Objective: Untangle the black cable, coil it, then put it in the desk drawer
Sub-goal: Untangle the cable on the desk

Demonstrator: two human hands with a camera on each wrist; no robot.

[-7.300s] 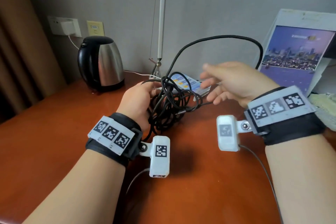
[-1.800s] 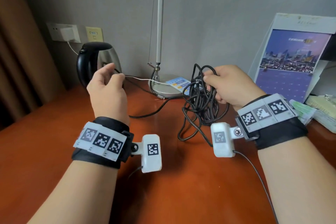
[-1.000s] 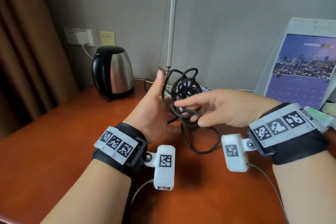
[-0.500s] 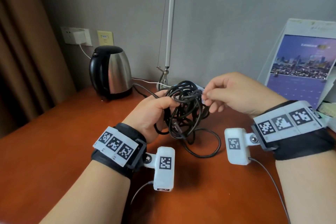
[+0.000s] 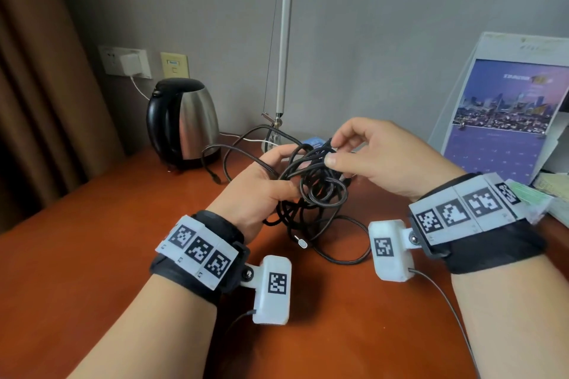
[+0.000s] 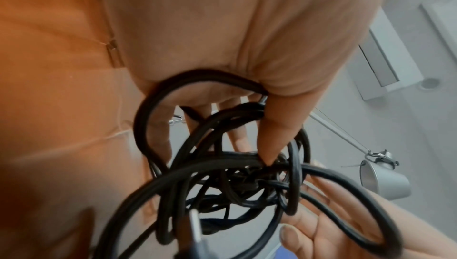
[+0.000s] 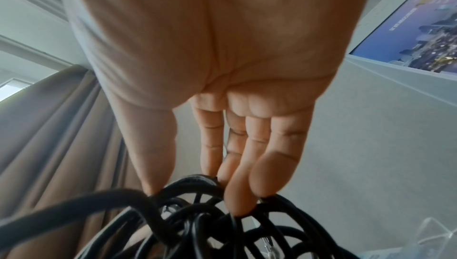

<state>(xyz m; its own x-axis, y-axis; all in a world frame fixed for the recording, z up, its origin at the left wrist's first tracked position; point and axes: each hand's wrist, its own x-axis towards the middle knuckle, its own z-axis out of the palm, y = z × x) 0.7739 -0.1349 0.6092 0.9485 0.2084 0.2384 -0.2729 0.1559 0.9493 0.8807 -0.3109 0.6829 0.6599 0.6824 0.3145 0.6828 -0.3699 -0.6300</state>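
A: What's the cable (image 5: 314, 191) like?
B: Black and round, some strands looking braided, bunched into a knotted ball of loops above the desk (image 5: 92, 240). One loop trails onto the glossy red-brown wood, and a small metal plug (image 5: 303, 244) hangs low.

A: And the hands?
B: The left hand (image 5: 261, 191) curls round the bundle from the left, thumb pressed across the strands. The right hand (image 5: 378, 157) pinches strands at the top between thumb and fingertips (image 7: 237, 204).

A: Where does the other end go?
B: A strand runs left over the desk to a dark plug tip (image 5: 216, 177) near the kettle (image 5: 181, 120), which is rounded brushed steel with a black handle and lid.

A: Any writing?
B: A calendar (image 5: 505, 114) with a city skyline photo stands on the right; its title is too blurred to read. Both wristbands (image 5: 200, 252) carry black-and-white square markers. A thin metal lamp pole (image 5: 284, 31) rises behind.
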